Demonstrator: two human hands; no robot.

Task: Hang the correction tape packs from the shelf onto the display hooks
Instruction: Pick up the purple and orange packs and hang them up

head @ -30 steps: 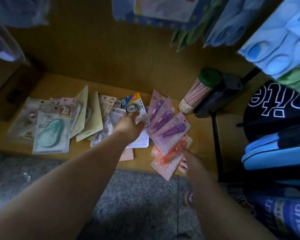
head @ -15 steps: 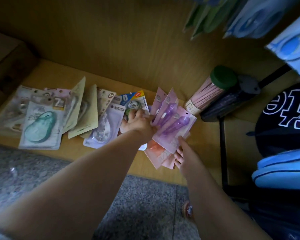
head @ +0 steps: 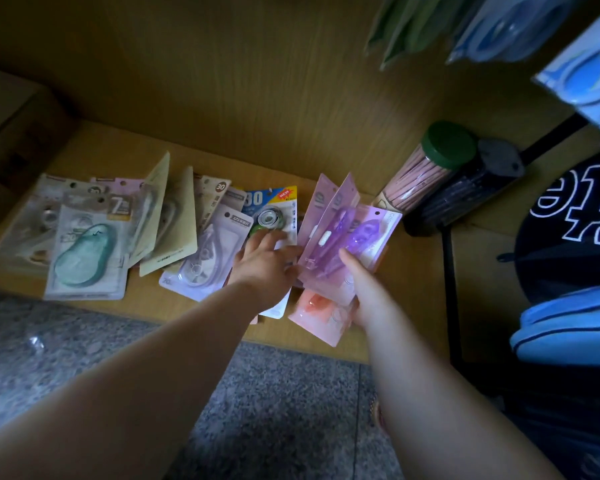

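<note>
Several correction tape packs lie spread on a low wooden shelf [head: 416,282]. My right hand [head: 362,289] grips a fan of purple packs [head: 357,233], thumb on top, with orange-pink packs [head: 321,308] beneath them. My left hand [head: 267,265] reaches beside that fan, fingers extended over a blue and yellow pack [head: 271,209] and touching the fan's left edge. A pale lilac pack [head: 208,258] lies just left of that hand. A teal pack [head: 84,254] and beige cards [head: 170,223] lie further left.
A green-lidded tube of pink sticks [head: 426,168] and a dark case [head: 465,195] lean at the shelf's right end. Blue and green packs [head: 499,26] hang above at upper right. A cardboard box [head: 11,133] stands at left. Bags [head: 568,237] crowd the right; granite floor [head: 274,410] lies below.
My right hand has risen and taken a firmer hold of the purple fan. My left hand has slid right from the blue pack to the fan's edge. The view tilted downward.
</note>
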